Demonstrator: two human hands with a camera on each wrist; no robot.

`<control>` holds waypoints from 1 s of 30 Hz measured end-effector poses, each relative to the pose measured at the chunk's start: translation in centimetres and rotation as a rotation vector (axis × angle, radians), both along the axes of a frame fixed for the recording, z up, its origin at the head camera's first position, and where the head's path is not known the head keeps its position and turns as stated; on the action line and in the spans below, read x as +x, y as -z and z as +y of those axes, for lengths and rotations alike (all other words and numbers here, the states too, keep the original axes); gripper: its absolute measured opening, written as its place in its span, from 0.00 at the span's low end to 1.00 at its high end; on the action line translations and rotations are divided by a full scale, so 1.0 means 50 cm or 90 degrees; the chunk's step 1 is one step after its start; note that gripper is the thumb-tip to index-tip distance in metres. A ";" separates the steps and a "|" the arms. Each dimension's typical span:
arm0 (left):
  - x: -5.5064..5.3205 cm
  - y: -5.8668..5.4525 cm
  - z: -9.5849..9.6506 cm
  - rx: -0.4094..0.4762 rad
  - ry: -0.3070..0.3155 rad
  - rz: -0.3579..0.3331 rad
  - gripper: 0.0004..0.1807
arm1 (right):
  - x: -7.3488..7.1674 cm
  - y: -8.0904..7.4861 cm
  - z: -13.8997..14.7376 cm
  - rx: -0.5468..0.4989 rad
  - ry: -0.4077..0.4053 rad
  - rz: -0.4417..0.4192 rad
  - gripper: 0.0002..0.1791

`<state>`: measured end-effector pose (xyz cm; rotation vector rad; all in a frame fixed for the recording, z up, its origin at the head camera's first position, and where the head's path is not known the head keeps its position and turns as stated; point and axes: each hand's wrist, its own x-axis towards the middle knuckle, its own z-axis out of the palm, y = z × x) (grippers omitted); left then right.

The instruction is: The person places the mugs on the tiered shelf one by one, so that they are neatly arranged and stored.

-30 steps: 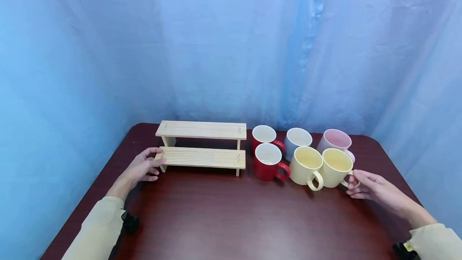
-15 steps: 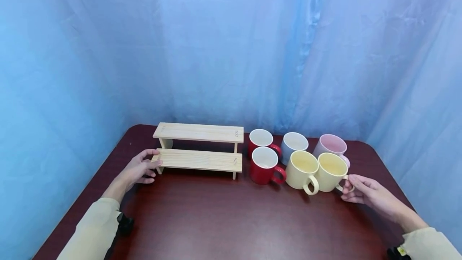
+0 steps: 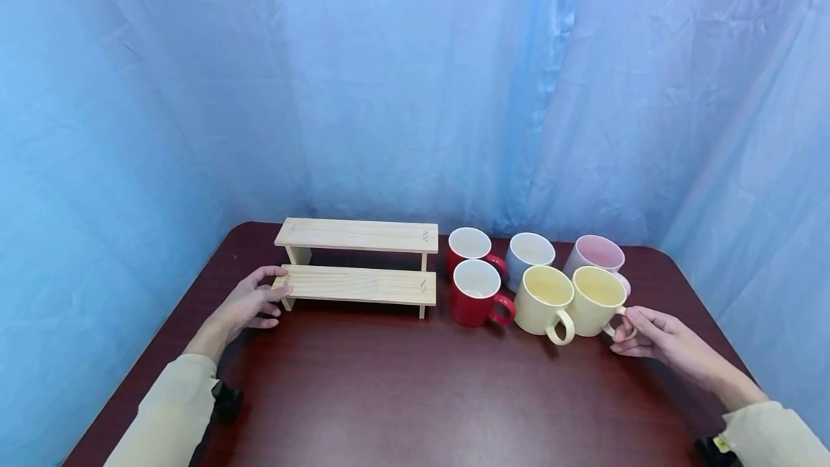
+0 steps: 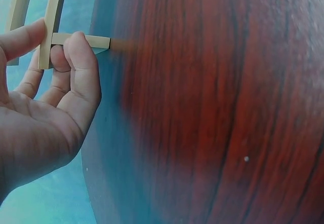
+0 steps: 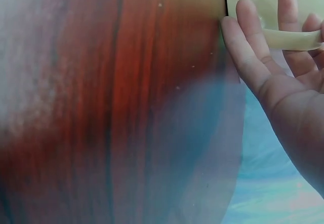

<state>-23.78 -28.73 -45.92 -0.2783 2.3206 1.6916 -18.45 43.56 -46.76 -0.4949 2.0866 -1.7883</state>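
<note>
At the left, my left hand grips the end of the lower board of a pale two-step wooden shelf. In the left wrist view, the thumb lies against one side of the board and bent fingers reach around its leg. My right hand pinches the handle of the rightmost yellow mug, which stands upright on the table. The right wrist view shows part of that handle among the fingers; its outer end is cut off by the frame.
Left of the held mug stand another yellow mug and a red mug. Behind them are a second red mug, a light blue mug and a pink mug. Blue curtains surround the dark wooden table.
The whole head view has shifted slightly. Both hands keep their holds, and the shelf and mugs stay in the same places relative to one another.
</note>
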 end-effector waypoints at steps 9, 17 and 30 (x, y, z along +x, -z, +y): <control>-0.001 0.002 -0.004 0.005 0.002 -0.003 0.35 | 0.010 -0.062 0.003 -0.023 -0.031 0.051 0.19; -0.003 0.000 -0.003 0.001 0.005 -0.006 0.34 | 0.027 -0.155 -0.019 0.041 0.001 0.112 0.20; 0.000 -0.010 -0.001 -0.016 0.005 -0.023 0.33 | 0.025 -0.230 -0.109 0.017 0.032 0.150 0.20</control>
